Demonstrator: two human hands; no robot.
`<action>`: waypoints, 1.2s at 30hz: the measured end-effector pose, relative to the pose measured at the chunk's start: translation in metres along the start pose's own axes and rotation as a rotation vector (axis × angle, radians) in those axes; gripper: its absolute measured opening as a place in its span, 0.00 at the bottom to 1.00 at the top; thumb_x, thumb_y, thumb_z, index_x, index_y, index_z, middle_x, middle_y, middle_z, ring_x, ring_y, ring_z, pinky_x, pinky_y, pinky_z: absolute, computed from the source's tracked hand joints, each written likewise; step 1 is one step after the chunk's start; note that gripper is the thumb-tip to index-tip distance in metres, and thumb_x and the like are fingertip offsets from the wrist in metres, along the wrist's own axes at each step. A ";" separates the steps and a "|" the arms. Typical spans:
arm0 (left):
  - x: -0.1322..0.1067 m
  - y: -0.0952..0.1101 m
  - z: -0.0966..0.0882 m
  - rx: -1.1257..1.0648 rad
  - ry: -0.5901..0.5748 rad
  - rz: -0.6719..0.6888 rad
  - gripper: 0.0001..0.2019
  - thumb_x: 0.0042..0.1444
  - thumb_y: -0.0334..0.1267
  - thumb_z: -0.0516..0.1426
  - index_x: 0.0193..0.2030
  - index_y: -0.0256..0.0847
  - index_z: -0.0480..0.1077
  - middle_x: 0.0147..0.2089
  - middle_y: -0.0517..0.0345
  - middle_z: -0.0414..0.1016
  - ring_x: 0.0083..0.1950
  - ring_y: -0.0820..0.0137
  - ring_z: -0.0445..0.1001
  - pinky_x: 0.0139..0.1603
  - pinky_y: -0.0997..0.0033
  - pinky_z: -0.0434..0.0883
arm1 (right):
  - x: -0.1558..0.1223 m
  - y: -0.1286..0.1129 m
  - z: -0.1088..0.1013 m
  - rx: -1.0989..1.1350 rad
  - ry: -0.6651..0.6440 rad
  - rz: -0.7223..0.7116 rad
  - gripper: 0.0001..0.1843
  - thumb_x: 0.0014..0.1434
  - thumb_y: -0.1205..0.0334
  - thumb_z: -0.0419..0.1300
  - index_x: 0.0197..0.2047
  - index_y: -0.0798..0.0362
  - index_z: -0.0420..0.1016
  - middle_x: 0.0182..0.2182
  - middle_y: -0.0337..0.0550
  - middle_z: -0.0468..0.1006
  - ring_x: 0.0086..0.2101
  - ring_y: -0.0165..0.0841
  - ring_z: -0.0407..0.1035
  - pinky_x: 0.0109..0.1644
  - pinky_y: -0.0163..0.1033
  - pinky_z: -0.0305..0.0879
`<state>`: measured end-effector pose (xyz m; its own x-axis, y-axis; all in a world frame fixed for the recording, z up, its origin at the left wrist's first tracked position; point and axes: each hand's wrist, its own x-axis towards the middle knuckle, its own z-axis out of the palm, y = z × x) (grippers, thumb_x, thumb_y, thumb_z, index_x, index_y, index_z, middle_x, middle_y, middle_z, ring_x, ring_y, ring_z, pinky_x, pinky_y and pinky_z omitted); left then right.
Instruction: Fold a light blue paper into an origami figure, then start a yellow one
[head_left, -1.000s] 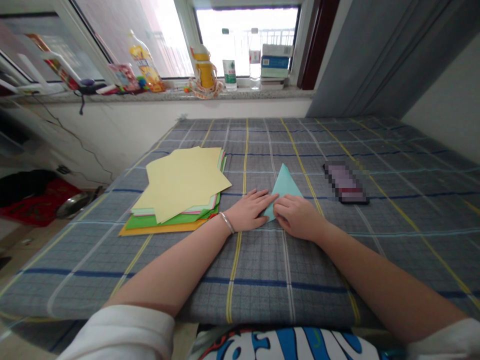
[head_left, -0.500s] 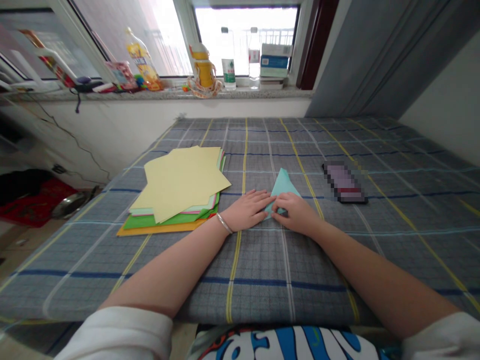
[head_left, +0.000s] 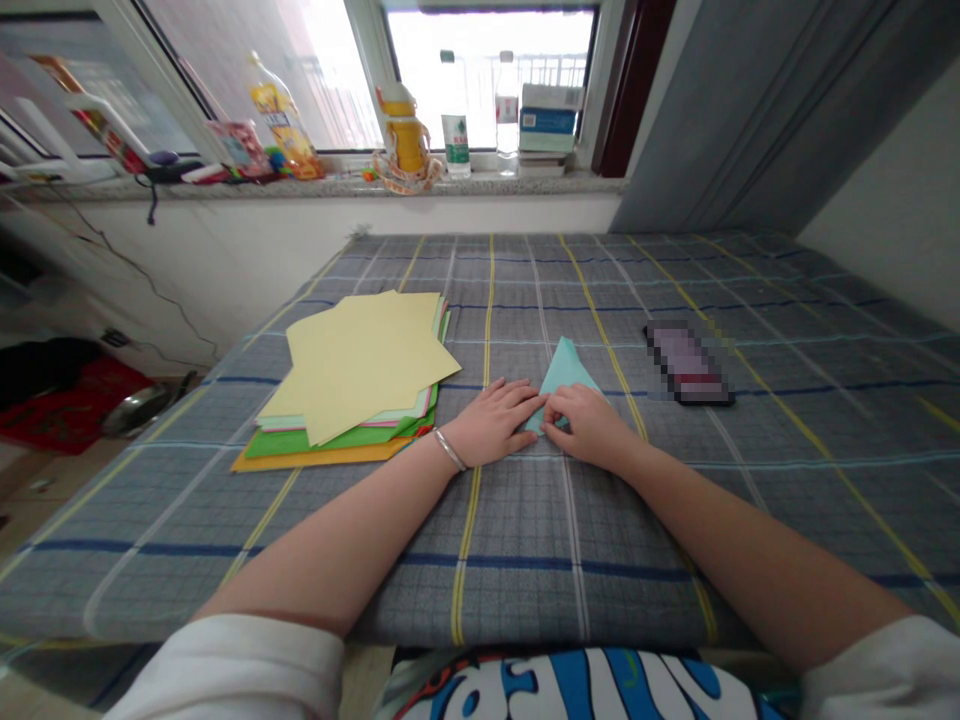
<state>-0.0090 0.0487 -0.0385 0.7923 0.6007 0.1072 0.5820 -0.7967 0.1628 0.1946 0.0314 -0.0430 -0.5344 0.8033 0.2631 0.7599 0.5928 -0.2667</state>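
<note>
A light blue sheet of paper, folded to a point that faces away from me, lies on the grey checked cloth. My left hand rests flat beside it, fingers stretched out with the tips on the paper's left edge. My right hand lies over the near right part of the paper, its fingers curled and pinching at the paper's near edge. A silver bangle circles my left wrist.
A stack of coloured paper, yellow on top, lies to the left. A blurred dark phone-like thing lies to the right. Bottles and boxes stand on the window sill beyond. The cloth's left edge drops to the floor.
My right hand has shifted a little to the left along the paper's near edge, and its fingers have closed into a pinch. The left hand has hardly moved.
</note>
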 end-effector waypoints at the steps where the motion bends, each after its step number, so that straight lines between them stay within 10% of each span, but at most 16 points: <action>1: 0.000 0.000 0.000 0.000 -0.011 -0.010 0.26 0.63 0.46 0.51 0.65 0.40 0.56 0.66 0.46 0.59 0.69 0.57 0.53 0.67 0.47 0.50 | 0.000 0.000 0.000 -0.002 -0.002 0.002 0.05 0.58 0.62 0.57 0.30 0.51 0.68 0.32 0.43 0.73 0.37 0.36 0.65 0.44 0.42 0.58; 15: -0.005 -0.001 -0.007 -0.088 0.192 0.147 0.18 0.57 0.33 0.55 0.55 0.41 0.66 0.56 0.47 0.65 0.61 0.60 0.61 0.63 0.54 0.60 | -0.001 0.006 -0.001 -0.026 0.015 0.041 0.03 0.57 0.62 0.58 0.32 0.52 0.69 0.32 0.41 0.74 0.36 0.36 0.65 0.43 0.40 0.56; 36: -0.010 0.006 -0.025 0.069 0.038 0.205 0.07 0.59 0.35 0.53 0.38 0.44 0.72 0.49 0.57 0.73 0.51 0.65 0.70 0.58 0.60 0.64 | 0.000 0.002 -0.004 -0.053 -0.003 0.044 0.03 0.56 0.64 0.58 0.33 0.52 0.72 0.32 0.42 0.74 0.37 0.36 0.65 0.43 0.40 0.56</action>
<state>-0.0181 0.0394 -0.0143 0.8885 0.4270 0.1679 0.4220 -0.9042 0.0664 0.1979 0.0323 -0.0394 -0.5009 0.8288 0.2492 0.8012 0.5530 -0.2286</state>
